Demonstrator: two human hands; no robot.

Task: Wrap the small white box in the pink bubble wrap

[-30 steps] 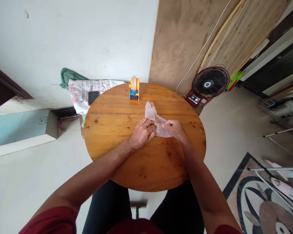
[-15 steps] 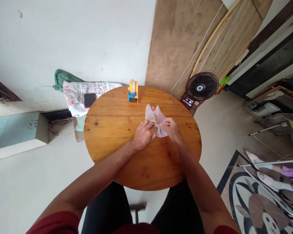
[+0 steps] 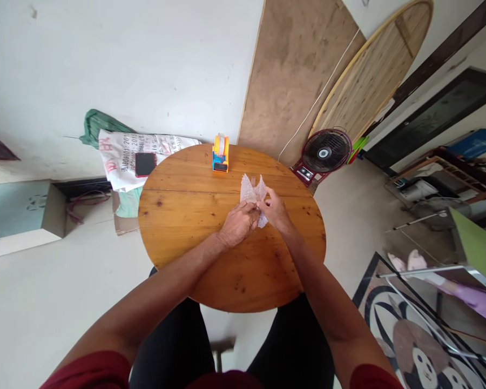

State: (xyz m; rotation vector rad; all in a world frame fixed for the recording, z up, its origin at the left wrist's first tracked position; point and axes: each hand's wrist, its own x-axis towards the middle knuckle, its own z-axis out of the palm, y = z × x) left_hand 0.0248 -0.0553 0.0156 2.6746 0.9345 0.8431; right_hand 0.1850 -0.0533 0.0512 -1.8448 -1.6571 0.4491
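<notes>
A piece of clear bubble wrap (image 3: 249, 190) lies on the round wooden table (image 3: 178, 216), its two far corners sticking up. My left hand (image 3: 241, 220) rests on its near left part with curled fingers gripping it. My right hand (image 3: 274, 209) pinches its right side, close beside the left fingers. A small brownish piece shows between the raised corners; what lies inside the wrap is hidden by it and my fingers.
An orange and blue tape dispenser (image 3: 221, 153) stands at the table's far edge. Left of it a dark phone (image 3: 145, 164) lies on a white printed sack (image 3: 117, 162). A fan (image 3: 325, 153) is beyond the right edge. At far right, a person's legs (image 3: 465, 297) show behind a metal frame.
My right hand has moved left, bringing the wrap's right side in toward my left hand, so the wrap looks narrower. The view has shifted slightly.
</notes>
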